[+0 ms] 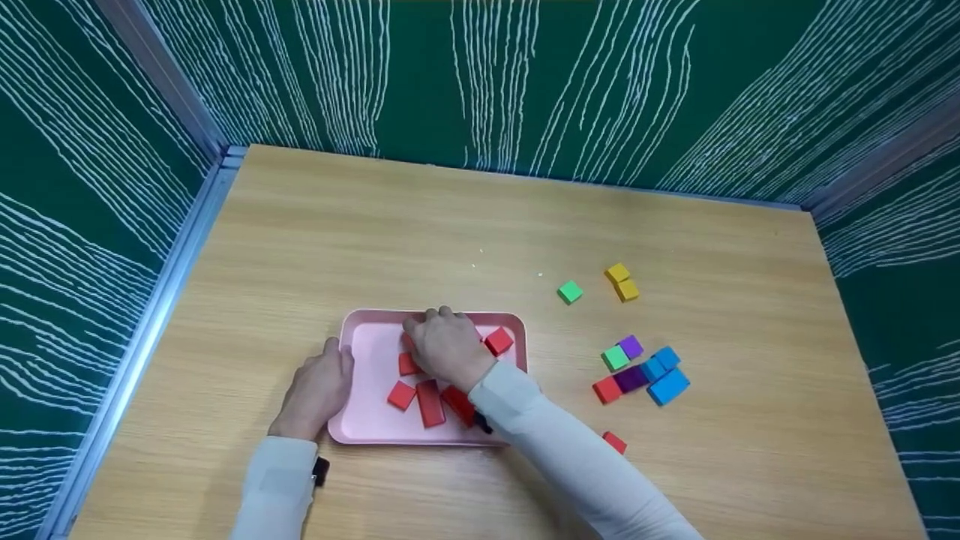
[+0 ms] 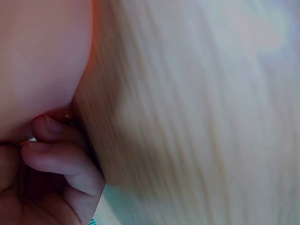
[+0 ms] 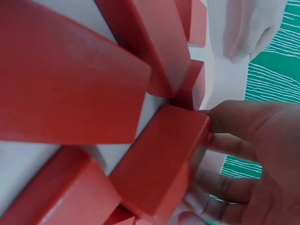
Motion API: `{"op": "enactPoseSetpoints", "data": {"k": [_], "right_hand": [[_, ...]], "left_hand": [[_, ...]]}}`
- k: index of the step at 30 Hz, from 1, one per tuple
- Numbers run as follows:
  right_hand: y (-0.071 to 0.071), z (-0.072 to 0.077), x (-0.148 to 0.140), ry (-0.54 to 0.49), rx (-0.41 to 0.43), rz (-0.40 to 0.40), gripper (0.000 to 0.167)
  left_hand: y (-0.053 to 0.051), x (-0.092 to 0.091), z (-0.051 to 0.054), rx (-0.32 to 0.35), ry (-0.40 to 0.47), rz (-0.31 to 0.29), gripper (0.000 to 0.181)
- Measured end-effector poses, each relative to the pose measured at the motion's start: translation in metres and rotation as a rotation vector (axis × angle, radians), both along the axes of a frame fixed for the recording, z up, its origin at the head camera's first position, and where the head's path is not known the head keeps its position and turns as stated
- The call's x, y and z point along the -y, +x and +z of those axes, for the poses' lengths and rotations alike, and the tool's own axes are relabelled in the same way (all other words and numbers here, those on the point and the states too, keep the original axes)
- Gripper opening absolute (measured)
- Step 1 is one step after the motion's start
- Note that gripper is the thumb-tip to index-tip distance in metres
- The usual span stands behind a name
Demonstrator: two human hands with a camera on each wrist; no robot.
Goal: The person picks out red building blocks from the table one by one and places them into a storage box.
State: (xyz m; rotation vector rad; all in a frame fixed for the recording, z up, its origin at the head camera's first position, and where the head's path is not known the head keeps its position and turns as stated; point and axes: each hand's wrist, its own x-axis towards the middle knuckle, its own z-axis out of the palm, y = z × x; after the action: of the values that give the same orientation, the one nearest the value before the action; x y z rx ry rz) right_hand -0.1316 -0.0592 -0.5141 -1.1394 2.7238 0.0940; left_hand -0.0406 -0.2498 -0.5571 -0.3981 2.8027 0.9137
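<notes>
A pink tray (image 1: 367, 409) stands near the front of the table with several red blocks (image 1: 430, 403) lying in it. At its left side my left hand (image 1: 315, 390) grips the rim. In the left wrist view, curled fingers (image 2: 61, 157) meet the tray's edge (image 2: 42, 65). My right hand (image 1: 450, 349) reaches over the tray's far part and covers some of the blocks. Seen from the right wrist, thumb and fingers hold the end of a red rectangular block (image 3: 159, 159), among other red blocks (image 3: 70, 79) close around it.
Right of the tray, a cluster holds blue (image 1: 669, 386), purple (image 1: 631, 346), green (image 1: 615, 358) and red (image 1: 607, 390) blocks. Farther back lie a green cube (image 1: 570, 292) and two yellow cubes (image 1: 622, 282). Another red block (image 1: 614, 442) is beside the right sleeve. Green panels (image 1: 420, 82) border the table.
</notes>
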Motion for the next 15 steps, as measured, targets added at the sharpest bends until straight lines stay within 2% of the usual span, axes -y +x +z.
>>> {"op": "enactPoseSetpoints", "data": {"k": [8, 12, 15], "right_hand": [[-0.001, -0.001, -0.002, 0.013, 0.01, -0.028, 0.037], [0.0, 0.0, -0.006, -0.024, 0.013, -0.03, 0.037], [0.001, 0.005, -0.012, -0.059, 0.004, -0.022, 0.039]], "left_hand": [[-0.001, 0.0, -0.002, 0.024, 0.009, -0.008, 0.038], [-0.001, 0.0, -0.003, 0.029, 0.011, -0.013, 0.039], [0.0, 0.001, -0.004, 0.009, -0.005, -0.019, 0.037]]}}
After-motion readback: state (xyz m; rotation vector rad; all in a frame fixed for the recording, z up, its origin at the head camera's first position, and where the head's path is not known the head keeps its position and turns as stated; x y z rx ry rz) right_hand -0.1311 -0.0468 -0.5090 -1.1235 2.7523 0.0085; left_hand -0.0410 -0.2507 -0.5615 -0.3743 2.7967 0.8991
